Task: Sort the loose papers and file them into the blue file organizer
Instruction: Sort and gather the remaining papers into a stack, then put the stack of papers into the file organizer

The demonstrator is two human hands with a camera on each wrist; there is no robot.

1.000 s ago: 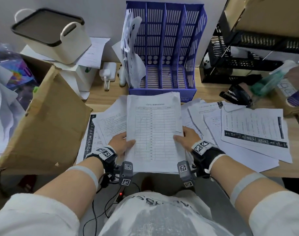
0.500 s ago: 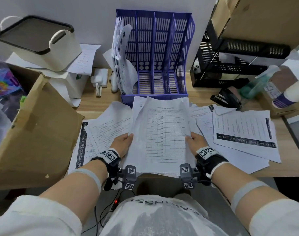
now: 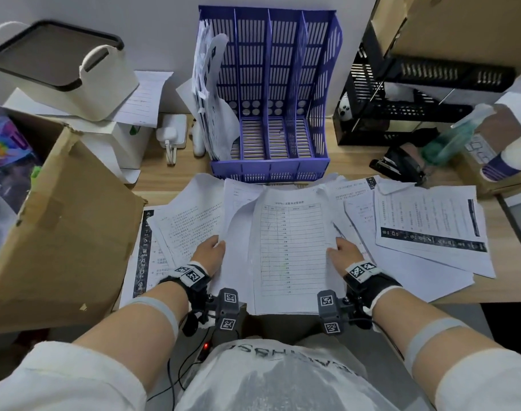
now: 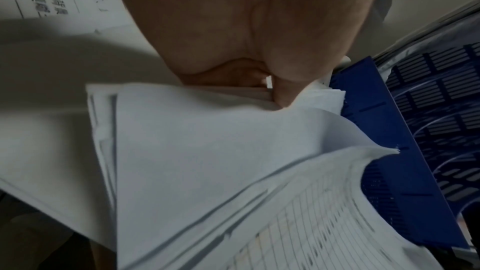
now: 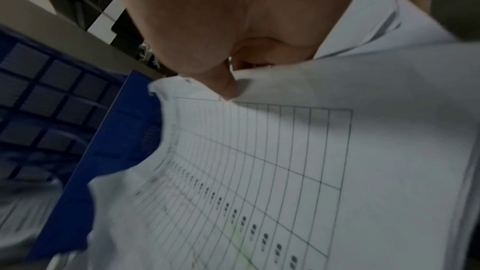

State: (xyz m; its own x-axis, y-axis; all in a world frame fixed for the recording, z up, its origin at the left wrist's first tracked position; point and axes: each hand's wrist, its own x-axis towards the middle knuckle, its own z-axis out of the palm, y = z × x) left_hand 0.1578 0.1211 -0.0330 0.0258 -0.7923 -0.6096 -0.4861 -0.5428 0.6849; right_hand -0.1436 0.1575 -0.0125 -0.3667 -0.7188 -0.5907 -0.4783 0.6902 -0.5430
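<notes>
A stack of white sheets (image 3: 288, 247) with a printed table on top is held over the desk's near edge. My left hand (image 3: 209, 253) grips its left edge, thumb on top (image 4: 283, 93). My right hand (image 3: 343, 251) grips the right edge, thumb pressed on the top sheet (image 5: 226, 87). The stack's left sheets (image 4: 207, 141) fan apart and sag. The blue file organizer (image 3: 271, 170) stands just beyond the stack against the wall, with papers (image 3: 211, 93) in its leftmost slot. The other slots show bare floors. More loose papers (image 3: 425, 223) lie spread on the desk to both sides.
A tilted cardboard box (image 3: 60, 226) fills the left. A white bin (image 3: 75, 69) sits on white boxes at the back left. A black wire rack (image 3: 416, 93), a stapler (image 3: 401, 167) and a green bottle (image 3: 452, 137) stand at the right. A charger (image 3: 173, 134) lies beside the organizer.
The stack has been lifted and slid toward me, away from the organizer's front. Its left sheets have splayed out. Both hands kept their grip on its edges.
</notes>
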